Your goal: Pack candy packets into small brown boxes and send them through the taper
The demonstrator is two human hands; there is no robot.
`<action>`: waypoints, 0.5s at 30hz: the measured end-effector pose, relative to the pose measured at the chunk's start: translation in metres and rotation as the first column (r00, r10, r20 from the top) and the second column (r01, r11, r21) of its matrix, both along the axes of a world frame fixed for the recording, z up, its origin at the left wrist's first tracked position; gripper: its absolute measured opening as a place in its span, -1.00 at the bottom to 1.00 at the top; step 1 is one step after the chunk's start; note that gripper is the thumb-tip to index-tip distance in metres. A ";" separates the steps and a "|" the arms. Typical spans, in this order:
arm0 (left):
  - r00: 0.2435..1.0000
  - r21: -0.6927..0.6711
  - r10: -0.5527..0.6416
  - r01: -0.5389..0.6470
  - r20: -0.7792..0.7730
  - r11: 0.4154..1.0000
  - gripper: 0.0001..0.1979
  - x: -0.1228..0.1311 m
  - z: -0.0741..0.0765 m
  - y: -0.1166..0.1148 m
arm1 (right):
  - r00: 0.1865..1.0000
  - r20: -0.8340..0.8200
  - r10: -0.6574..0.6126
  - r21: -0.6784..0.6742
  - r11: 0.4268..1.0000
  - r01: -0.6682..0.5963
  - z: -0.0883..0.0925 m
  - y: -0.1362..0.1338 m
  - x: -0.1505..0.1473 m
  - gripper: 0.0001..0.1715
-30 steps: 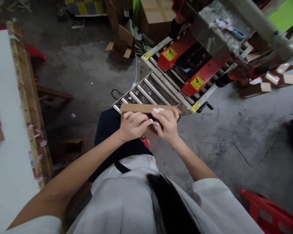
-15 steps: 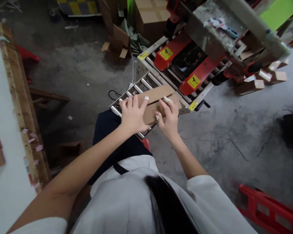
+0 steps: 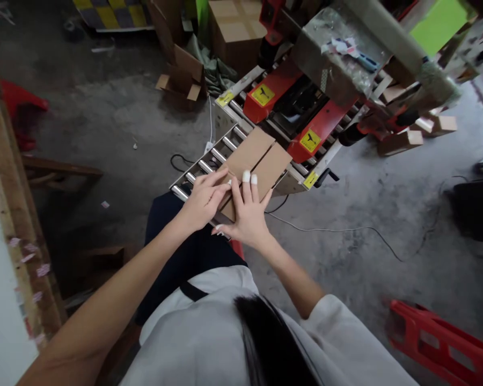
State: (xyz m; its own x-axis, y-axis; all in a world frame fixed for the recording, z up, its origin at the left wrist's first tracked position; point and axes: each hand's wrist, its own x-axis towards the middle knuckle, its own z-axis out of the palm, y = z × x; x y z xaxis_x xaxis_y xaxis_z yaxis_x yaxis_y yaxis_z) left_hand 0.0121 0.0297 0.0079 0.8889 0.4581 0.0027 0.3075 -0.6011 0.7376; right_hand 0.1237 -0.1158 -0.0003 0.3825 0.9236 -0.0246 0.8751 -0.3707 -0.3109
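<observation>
A flat brown cardboard box point(image 3: 261, 155) lies on the roller conveyor point(image 3: 198, 166), its top flaps meeting along a dark slit. My left hand point(image 3: 203, 201) is at the box's near left edge, fingers bent over it and thumb close to the index finger. My right hand point(image 3: 247, 214) rests on the near part of the top, fingers spread and thumb out toward the near end. White covers wrap several of my fingertips. The underside of the box is hidden.
Just beyond the box stands a carton sealing machine point(image 3: 306, 102) with red guides and a crank handle point(image 3: 326, 177). Cartons point(image 3: 237, 32) stand behind. A cable point(image 3: 330, 229) crosses the floor. A red plastic stool point(image 3: 438, 338) is at lower right, a wood-edged table point(image 3: 12, 203) at left.
The box has turned so its slit runs toward the machine. My right hand has shifted left and spread on the near part; my left hand has moved down to the near left edge.
</observation>
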 end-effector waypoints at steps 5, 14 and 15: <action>0.991 0.011 0.044 -0.046 0.123 0.999 -0.56 0.015 -0.012 -0.006 | 0.999 -0.004 0.042 -0.005 0.999 -0.042 -0.005 0.011 0.024 0.07; 0.930 -0.147 0.324 -0.301 0.173 0.942 -0.65 -0.068 -0.019 -0.025 | 0.965 -0.053 -0.256 0.146 0.954 0.261 -0.003 0.080 0.199 0.04; 0.913 -0.101 0.374 -0.362 0.163 0.927 -0.66 -0.091 -0.015 -0.025 | 0.955 -0.048 -0.292 0.174 0.939 0.296 -0.003 0.081 0.197 0.06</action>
State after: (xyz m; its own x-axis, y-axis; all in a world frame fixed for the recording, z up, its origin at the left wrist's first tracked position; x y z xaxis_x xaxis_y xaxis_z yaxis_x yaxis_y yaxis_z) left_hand -0.0787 0.0045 -0.0071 0.6454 0.7571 0.1016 0.3584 -0.4176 0.8350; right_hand 0.3205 -0.0351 -0.0036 0.6391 0.7600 0.1183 0.7279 -0.5479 -0.4123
